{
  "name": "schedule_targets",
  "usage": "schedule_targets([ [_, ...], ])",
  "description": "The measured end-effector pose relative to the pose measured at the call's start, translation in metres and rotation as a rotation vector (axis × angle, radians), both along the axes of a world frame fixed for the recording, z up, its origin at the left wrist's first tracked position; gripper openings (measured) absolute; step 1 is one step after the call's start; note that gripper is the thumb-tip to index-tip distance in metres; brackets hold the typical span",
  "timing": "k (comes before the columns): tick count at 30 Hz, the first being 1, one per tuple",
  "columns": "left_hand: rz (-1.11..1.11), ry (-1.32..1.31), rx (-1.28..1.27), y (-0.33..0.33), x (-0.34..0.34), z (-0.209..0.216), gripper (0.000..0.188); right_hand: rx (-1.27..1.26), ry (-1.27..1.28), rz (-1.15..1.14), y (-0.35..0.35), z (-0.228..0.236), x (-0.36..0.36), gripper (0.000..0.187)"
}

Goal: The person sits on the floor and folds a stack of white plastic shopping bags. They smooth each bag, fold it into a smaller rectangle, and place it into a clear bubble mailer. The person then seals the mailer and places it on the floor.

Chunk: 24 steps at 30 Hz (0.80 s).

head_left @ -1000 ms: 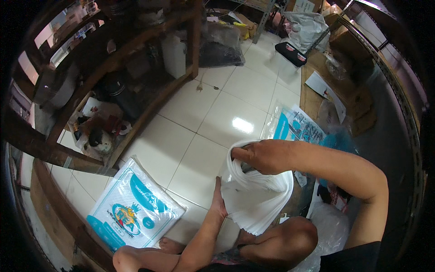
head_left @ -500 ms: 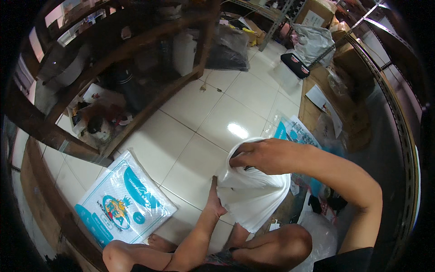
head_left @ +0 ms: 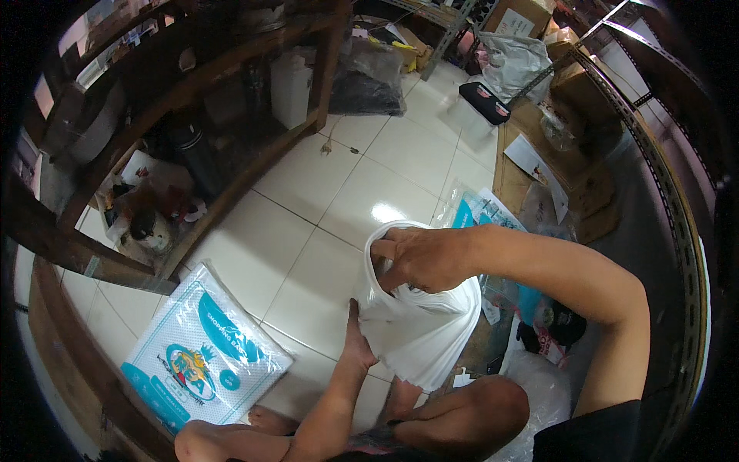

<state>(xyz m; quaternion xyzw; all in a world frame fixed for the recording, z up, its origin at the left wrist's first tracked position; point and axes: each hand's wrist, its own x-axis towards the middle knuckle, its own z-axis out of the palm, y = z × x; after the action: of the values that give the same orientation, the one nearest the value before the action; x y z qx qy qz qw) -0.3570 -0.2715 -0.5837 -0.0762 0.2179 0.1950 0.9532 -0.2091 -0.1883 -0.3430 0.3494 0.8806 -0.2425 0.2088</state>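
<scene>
A bundle of thin white sheeting, perhaps stacked plastic bags [head_left: 419, 331], is bent into a loose cone above the floor in front of me. Its top forms a rounded, curled rim, and pleats fan out toward the lower right. My left hand [head_left: 356, 339] supports its left side, thumb pointing up along the outside and the other fingers hidden behind it. From the right, my right hand [head_left: 427, 258] reaches over the rim. Its bent fingers grip the layers inside the opening, with the fingertips partly out of sight.
A flat white-and-blue plastic-wrapped shopping bag pack [head_left: 208, 350] lies at my left. Beyond it stands a dark wooden shelf [head_left: 231, 204]. On the right are a similar blue-printed package [head_left: 466, 212], cardboard [head_left: 593, 189], clear plastic [head_left: 539, 385] and a metal rack [head_left: 654, 154]. A black pouch [head_left: 485, 102] sits farther off.
The view has shifted slightly, moving the surroundings left in the picture. My right hand's fingers have shifted at the rim, and its opening shows rounder. Both hands stay on the white bundle.
</scene>
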Motion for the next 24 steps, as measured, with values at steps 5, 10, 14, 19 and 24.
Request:
schedule_targets([
  [5, 0.025, 0.023, -0.071, -0.002, 0.002, 0.005, 0.084, 0.094, 0.260, -0.302, -0.013, 0.006, 0.016, 0.041],
  [10, 0.076, -0.055, -0.077, -0.004, -0.001, -0.010, 0.081, 0.297, -0.161, -0.756, -0.042, 0.026, 0.007, 0.029],
  [14, 0.092, -0.097, -0.121, -0.011, 0.008, -0.013, 0.078, 0.282, -0.019, -0.912, -0.048, -0.008, 0.014, 0.028],
  [19, 0.106, -0.101, -0.150, -0.011, 0.011, -0.014, 0.075, 0.111, 0.077, -1.035, -0.041, -0.020, 0.016, 0.032],
  [24, 0.131, -0.031, -0.193, -0.010, 0.020, -0.025, 0.074, 0.215, -0.104, -1.075, -0.040, -0.009, 0.006, 0.035],
])
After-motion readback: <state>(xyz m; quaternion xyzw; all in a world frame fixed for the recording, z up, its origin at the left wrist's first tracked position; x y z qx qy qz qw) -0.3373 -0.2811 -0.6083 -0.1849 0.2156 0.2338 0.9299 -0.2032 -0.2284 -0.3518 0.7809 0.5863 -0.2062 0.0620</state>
